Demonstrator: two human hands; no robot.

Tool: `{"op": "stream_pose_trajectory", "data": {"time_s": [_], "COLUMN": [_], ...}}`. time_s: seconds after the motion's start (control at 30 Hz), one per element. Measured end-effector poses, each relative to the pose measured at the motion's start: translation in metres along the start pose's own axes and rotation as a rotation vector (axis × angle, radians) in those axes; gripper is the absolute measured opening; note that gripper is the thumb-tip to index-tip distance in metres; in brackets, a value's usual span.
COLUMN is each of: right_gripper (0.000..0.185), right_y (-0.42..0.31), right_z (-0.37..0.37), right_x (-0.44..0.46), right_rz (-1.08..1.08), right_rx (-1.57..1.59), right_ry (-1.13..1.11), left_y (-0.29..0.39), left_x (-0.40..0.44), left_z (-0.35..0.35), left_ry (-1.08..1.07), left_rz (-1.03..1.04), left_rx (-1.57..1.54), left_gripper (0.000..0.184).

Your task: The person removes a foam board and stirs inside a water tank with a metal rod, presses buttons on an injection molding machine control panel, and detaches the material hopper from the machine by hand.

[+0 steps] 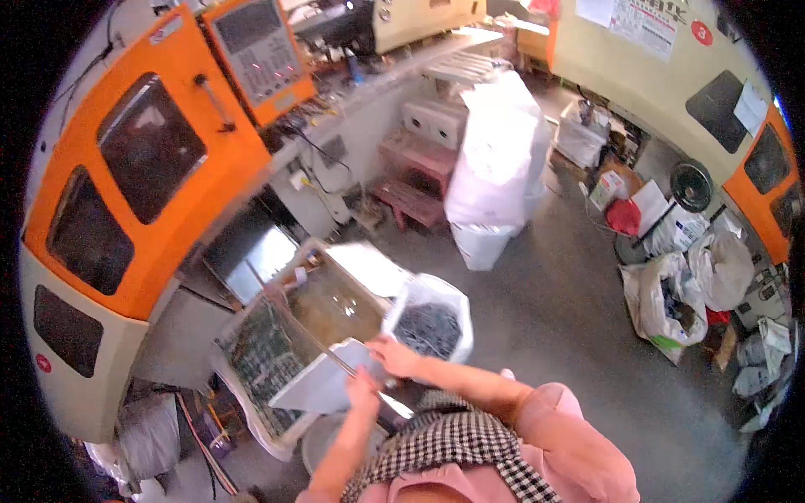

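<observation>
My left hand (364, 387) is closed round a long thin metal rod (335, 359) that slants across a large tub. My right hand (394, 355) grips the upper right corner of a white panel (323, 384), beside the rod. Whether the panel is a flat board or a tray's side, I cannot tell. The pale-rimmed tub (270, 443) holds brownish water (331, 302) and, on its left side, a dark mass of small pieces (262, 348). Just beyond my right hand stands a white-lined container (463, 342) with many small dark pieces (428, 329).
An orange machine (172, 159) with a control panel (256, 59) stands at left. Ahead are a tall white sack (496, 159) and a reddish step stool (411, 201). Filled bags (671, 302) and a pedestal fan (691, 186) stand right, by another machine (646, 75).
</observation>
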State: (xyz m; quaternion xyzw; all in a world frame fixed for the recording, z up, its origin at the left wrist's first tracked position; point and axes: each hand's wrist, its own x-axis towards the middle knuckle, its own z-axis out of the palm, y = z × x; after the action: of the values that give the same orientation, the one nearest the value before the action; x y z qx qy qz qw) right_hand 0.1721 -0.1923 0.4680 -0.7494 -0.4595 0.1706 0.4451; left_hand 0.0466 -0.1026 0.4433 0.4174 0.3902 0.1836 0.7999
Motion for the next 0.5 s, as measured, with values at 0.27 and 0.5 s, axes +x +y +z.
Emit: {"op": "stream_pose_trajectory", "data": {"time_s": [0.27,0.5], "right_gripper": [0.028,0.031], "right_y": [0.200,0.390], "right_z": [-0.272,-0.319], "right_x": [-0.289,-0.718], "right_rz": [0.855,1.284], "right_rx": [-0.411,-0.017], "right_ry": [-0.195,0.613], "left_y": [-0.022,-0.040], "left_x": [0.065,0.085], "left_z": [0.065,0.142], "left_ry": [0.406,0.506], "left_rz": [0.042,-0.027], "left_rx": [0.265,0.281], "left_gripper": [0.025,0.010]}}
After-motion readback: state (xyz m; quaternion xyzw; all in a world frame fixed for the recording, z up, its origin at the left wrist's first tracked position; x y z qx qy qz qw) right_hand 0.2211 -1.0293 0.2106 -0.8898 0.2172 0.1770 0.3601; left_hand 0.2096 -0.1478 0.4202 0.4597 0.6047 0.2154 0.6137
